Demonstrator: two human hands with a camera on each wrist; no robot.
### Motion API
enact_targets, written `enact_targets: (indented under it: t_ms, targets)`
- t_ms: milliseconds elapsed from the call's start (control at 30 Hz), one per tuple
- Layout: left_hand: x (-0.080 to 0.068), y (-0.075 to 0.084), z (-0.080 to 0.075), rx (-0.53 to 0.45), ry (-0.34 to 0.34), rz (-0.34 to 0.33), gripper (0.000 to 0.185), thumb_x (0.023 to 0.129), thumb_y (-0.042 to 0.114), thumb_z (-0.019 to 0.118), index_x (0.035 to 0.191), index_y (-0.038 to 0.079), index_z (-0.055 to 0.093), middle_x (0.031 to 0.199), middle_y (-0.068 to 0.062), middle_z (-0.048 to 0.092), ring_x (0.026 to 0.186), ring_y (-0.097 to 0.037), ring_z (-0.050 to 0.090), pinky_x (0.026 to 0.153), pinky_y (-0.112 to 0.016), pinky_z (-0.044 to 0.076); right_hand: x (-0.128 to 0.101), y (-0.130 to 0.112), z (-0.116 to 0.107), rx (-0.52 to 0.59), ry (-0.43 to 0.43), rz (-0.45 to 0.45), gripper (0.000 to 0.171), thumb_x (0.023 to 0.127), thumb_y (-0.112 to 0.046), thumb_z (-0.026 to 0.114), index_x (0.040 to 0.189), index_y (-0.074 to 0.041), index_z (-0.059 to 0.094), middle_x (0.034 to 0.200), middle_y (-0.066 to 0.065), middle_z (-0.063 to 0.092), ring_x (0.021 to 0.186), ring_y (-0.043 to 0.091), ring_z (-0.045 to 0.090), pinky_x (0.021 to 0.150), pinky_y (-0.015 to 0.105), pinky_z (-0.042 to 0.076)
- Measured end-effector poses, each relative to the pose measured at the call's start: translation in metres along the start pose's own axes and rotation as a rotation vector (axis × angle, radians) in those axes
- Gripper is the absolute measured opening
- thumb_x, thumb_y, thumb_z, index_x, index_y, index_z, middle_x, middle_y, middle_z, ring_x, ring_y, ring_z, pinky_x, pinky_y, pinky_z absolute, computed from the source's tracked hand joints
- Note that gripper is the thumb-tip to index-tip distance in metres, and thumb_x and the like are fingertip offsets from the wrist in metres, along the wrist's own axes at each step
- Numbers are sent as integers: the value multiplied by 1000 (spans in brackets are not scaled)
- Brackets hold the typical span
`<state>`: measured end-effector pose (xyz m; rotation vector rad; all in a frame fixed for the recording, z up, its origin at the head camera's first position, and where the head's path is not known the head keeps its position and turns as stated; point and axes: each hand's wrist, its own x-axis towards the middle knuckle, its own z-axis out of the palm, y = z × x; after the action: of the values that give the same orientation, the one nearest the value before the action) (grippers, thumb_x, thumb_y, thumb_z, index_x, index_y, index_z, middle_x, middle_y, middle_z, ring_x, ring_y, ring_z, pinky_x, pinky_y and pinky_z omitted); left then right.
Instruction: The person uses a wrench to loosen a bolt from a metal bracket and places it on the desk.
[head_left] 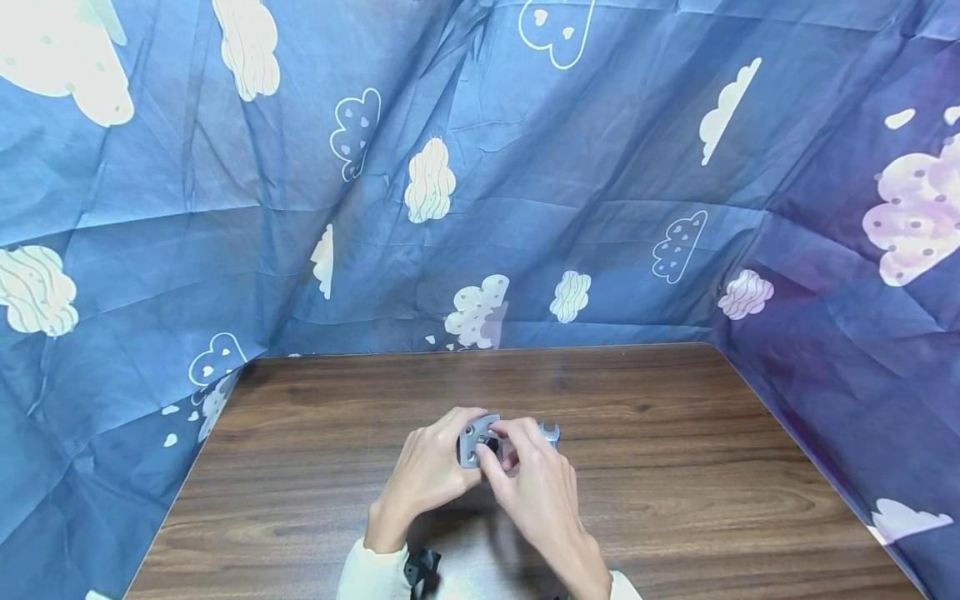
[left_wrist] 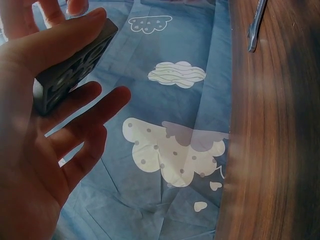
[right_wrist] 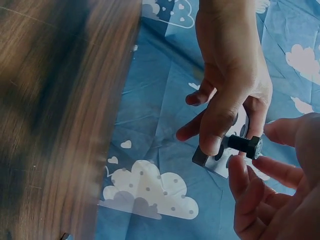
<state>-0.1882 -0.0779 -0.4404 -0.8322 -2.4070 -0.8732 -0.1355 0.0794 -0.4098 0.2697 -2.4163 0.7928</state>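
My left hand (head_left: 429, 467) grips a small grey metal block (head_left: 469, 443) with several round holes, thumb on one side and fingers on the other. In the left wrist view the block (left_wrist: 75, 65) looks dark and is held along its edges. A black hex bolt (right_wrist: 242, 144) sticks out of the block's face in the right wrist view, its head and part of its threaded shank showing. My right hand (head_left: 542, 483) has its thumb and fingertips around the bolt head, pinching it. Both hands are close together over the table.
An open-end wrench (head_left: 551, 434) lies on the brown wooden table (head_left: 337, 417), just beyond my right hand and partly hidden by it. A blue cloth (head_left: 510, 225) with white clouds hangs behind the table and along its sides. A black strap (head_left: 422, 567) is at my left wrist.
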Motion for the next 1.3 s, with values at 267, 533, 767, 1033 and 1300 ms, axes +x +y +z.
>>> enact_targets:
  t_ms: [267, 533, 767, 1033, 1300]
  targets:
    - [1, 1, 0, -12, -7, -13, 60, 69, 35, 83, 124, 19, 62, 109, 6, 69, 78, -6, 64, 65, -26, 53, 1, 0, 0, -35, -1, 51, 21, 81, -31, 80, 97, -20, 71, 78, -15, 62, 60, -4, 55, 53, 22, 42]
    - [1, 1, 1, -5, -1, -2, 60, 69, 36, 83, 123, 19, 62, 108, 7, 69, 75, -5, 63, 63, -25, 52, 1, 0, 1, -32, 17, 22, 18, 79, -26, 82, 91, -18, 71, 73, -13, 61, 59, -3, 55, 52, 22, 42]
    - [0, 1, 1, 2, -4, -3, 60, 70, 36, 82, 124, 19, 62, 109, 7, 69, 74, -6, 63, 62, -25, 51, 0, 2, 2, -35, 42, -28, 18, 77, -22, 83, 90, -18, 71, 72, -11, 62, 58, -3, 53, 50, 20, 40]
    - [0, 2, 1, 2, -5, -1, 60, 69, 35, 82, 124, 20, 62, 109, 7, 69, 73, -6, 62, 60, -24, 50, 0, 2, 2, -36, 49, -57, 21, 75, -19, 83, 94, -17, 72, 73, -11, 61, 58, -3, 53, 50, 19, 40]
    - [0, 2, 1, -2, -6, -6, 61, 69, 35, 82, 124, 19, 62, 108, 7, 69, 72, -5, 61, 60, -23, 49, 0, 2, 0, -14, 18, -60, 20, 77, -17, 81, 96, -19, 73, 78, -10, 63, 59, 1, 57, 50, 19, 41]
